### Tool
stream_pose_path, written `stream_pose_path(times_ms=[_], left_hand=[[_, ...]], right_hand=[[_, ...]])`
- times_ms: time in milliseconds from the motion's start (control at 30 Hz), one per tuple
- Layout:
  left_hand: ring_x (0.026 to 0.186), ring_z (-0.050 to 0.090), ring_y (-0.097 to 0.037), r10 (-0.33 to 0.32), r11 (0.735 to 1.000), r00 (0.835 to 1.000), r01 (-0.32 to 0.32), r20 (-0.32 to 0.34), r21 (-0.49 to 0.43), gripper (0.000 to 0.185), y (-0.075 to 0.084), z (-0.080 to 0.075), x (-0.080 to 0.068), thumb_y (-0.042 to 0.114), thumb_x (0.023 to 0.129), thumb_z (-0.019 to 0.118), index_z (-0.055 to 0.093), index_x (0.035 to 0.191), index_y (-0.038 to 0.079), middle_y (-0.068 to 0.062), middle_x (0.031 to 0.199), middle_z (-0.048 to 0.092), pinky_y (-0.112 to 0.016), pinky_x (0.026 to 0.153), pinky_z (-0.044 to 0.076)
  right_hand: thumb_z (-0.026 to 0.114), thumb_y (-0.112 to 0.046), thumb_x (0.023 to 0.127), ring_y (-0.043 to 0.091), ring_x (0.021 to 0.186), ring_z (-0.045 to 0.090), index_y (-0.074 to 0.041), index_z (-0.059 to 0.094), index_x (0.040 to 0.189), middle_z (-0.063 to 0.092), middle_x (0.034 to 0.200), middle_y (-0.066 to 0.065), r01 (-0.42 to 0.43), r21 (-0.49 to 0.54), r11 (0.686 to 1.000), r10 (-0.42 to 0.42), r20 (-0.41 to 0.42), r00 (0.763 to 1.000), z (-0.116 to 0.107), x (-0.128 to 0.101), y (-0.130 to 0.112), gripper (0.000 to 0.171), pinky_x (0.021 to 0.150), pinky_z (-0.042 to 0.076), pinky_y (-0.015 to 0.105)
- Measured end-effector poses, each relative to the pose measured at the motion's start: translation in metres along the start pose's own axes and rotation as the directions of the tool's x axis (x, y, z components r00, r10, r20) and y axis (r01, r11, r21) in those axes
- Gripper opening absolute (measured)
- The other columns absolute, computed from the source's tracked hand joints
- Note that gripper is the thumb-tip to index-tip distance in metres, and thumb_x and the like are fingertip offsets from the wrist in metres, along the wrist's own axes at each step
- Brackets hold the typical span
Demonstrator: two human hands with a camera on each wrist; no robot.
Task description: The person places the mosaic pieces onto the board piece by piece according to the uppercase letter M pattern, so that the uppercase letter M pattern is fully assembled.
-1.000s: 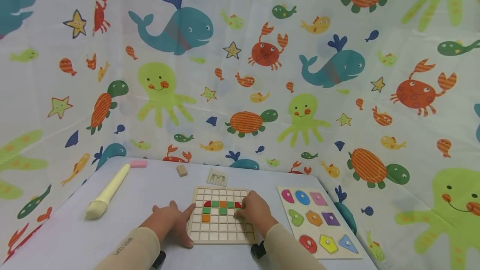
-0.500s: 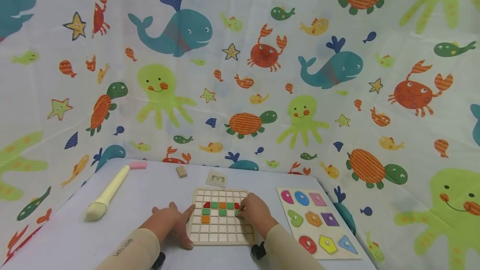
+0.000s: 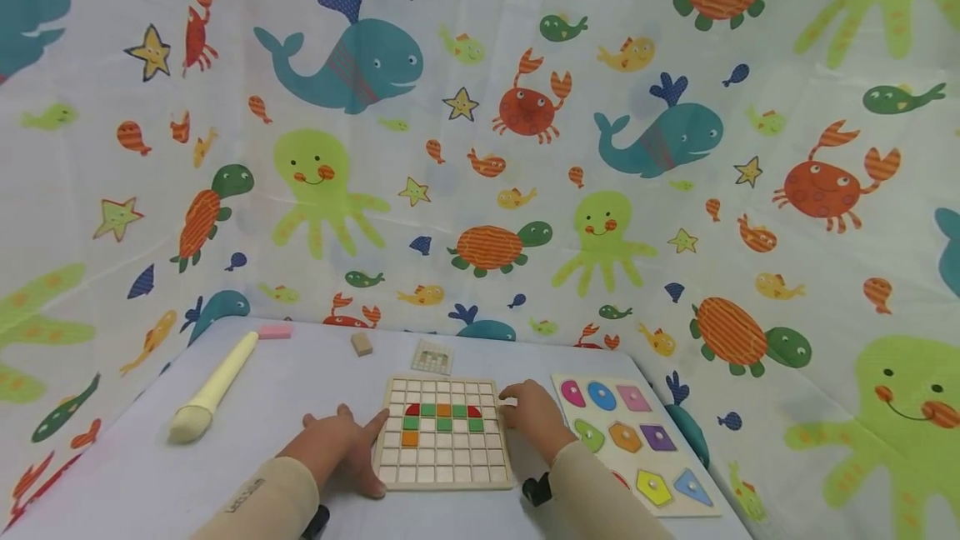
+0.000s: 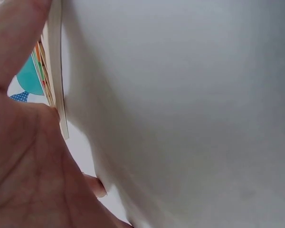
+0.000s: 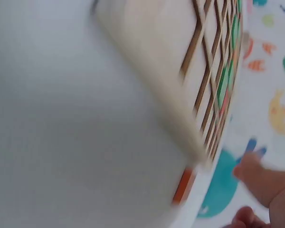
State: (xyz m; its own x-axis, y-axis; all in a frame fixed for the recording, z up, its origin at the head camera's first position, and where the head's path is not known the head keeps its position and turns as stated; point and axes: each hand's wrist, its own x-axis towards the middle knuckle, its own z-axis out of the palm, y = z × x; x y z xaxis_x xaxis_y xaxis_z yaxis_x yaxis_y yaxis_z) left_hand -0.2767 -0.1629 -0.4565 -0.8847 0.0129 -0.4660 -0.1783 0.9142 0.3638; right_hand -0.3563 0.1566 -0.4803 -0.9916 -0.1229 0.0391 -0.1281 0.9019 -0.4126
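A wooden grid board (image 3: pixel 457 476) lies on the white table. In its cells are two red round-cornered tiles, among them the right one (image 3: pixel 474 412), several green tiles, one of them (image 3: pixel 444 424) central, and two orange ones, the lower (image 3: pixel 409 438) at left. My left hand (image 3: pixel 337 444) has thumb and index finger spread against the board's left edge. Just past the right edge is my right hand (image 3: pixel 536 417), fingers loosely bent and holding nothing visible. An orange piece (image 5: pixel 184 185) shows beside the board in the right wrist view, apart from the fingers.
A pattern card (image 3: pixel 432 357) and a small wooden block (image 3: pixel 362 345) lie behind the board. At left are a pale yellow club-shaped object (image 3: pixel 217 386) and a pink block (image 3: pixel 275 331). A knobbed shape puzzle (image 3: pixel 705 508) lies at right, before a sea-animal curtain (image 3: pixel 420 148).
My right hand has drawn off the grid to the board's right side, leaving a green tile in the cell below the right red tile. My left hand has stayed put.
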Motion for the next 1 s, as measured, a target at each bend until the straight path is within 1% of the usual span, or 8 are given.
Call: stream_pose_path(times_ms=[133,300,400,567,700,767,867,1000], left_hand=[[0.140,0.006,-0.086,0.011,1.000,1.000,-0.011,-0.008,0.011,0.120,0.000,-0.003,-0.003,0.055,0.065,0.099,0.039,0.165,0.028,-0.045,0.166,0.016,-0.091,0.111,0.019],[0.140,0.008,-0.086,0.015,1.000,1.000,-0.015,-0.015,0.023,0.120,-0.001,-0.004,-0.003,0.056,0.065,0.099,0.039,0.165,0.028,-0.045,0.166,0.018,-0.091,0.111,0.021],[0.140,0.008,-0.086,0.016,1.000,1.000,-0.016,-0.017,0.020,0.121,-0.003,-0.003,-0.001,0.056,0.063,0.100,0.039,0.164,0.029,-0.044,0.166,0.018,-0.091,0.110,0.021],[0.139,0.008,-0.086,0.012,1.000,1.000,-0.011,-0.016,0.010,0.124,-0.006,-0.002,0.003,0.057,0.061,0.100,0.039,0.164,0.029,-0.044,0.166,0.019,-0.091,0.110,0.020],[0.138,0.008,-0.087,0.016,1.000,1.000,-0.016,-0.016,0.010,0.125,-0.008,0.000,0.006,0.059,0.060,0.100,0.039,0.164,0.029,-0.045,0.165,0.019,-0.092,0.110,0.019],[0.138,0.008,-0.088,0.019,1.000,1.000,-0.019,-0.018,0.015,0.125,-0.009,0.001,0.007,0.060,0.059,0.100,0.039,0.164,0.030,-0.045,0.165,0.019,-0.092,0.109,0.019],[0.137,0.008,-0.088,0.019,1.000,1.000,-0.019,-0.019,0.019,0.127,-0.009,0.003,0.010,0.061,0.057,0.100,0.039,0.164,0.030,-0.045,0.165,0.020,-0.092,0.109,0.019],[0.137,0.008,-0.088,0.017,1.000,1.000,-0.017,-0.018,0.017,0.130,-0.009,0.003,0.012,0.062,0.055,0.100,0.039,0.165,0.031,-0.045,0.165,0.020,-0.092,0.108,0.019]], right_hand=[[0.083,-0.032,0.093,0.030,0.125,0.061,-0.025,0.077,0.132,0.067,0.134,0.010,-0.097,0.081,0.992,0.094,0.044,0.995,-0.005,0.006,0.017,0.040,0.108,0.055,0.054],[0.091,-0.031,0.086,0.034,0.131,0.062,-0.023,0.076,0.133,0.070,0.140,0.011,-0.125,0.071,0.990,0.123,0.038,0.992,-0.005,0.008,0.030,0.050,0.105,0.057,0.055],[0.094,-0.032,0.081,0.030,0.117,0.066,-0.016,0.080,0.122,0.074,0.127,0.010,-0.154,0.062,0.986,0.153,0.022,0.988,-0.005,0.005,0.030,0.047,0.099,0.060,0.052],[0.095,-0.034,0.080,0.021,0.084,0.061,-0.011,0.078,0.091,0.071,0.089,0.003,-0.169,0.019,0.985,0.168,0.028,0.985,-0.005,0.001,0.020,0.030,0.078,0.059,0.040],[0.093,-0.033,0.083,0.020,0.077,0.058,-0.013,0.075,0.083,0.067,0.079,0.001,-0.136,-0.020,0.991,0.136,0.038,0.990,-0.003,0.003,0.016,0.027,0.073,0.054,0.036],[0.092,-0.030,0.084,0.021,0.081,0.059,-0.013,0.077,0.085,0.069,0.084,0.001,-0.117,-0.030,0.993,0.118,0.033,0.993,-0.003,0.005,0.017,0.023,0.077,0.056,0.038],[0.090,-0.027,0.086,0.023,0.095,0.064,-0.012,0.080,0.097,0.075,0.102,0.003,-0.104,-0.036,0.994,0.105,0.016,0.994,-0.001,0.008,0.022,0.020,0.091,0.060,0.044],[0.091,-0.028,0.085,0.028,0.118,0.065,-0.014,0.080,0.118,0.075,0.125,0.006,-0.142,0.011,0.990,0.142,-0.001,0.990,-0.001,0.010,0.031,0.038,0.106,0.057,0.053]])
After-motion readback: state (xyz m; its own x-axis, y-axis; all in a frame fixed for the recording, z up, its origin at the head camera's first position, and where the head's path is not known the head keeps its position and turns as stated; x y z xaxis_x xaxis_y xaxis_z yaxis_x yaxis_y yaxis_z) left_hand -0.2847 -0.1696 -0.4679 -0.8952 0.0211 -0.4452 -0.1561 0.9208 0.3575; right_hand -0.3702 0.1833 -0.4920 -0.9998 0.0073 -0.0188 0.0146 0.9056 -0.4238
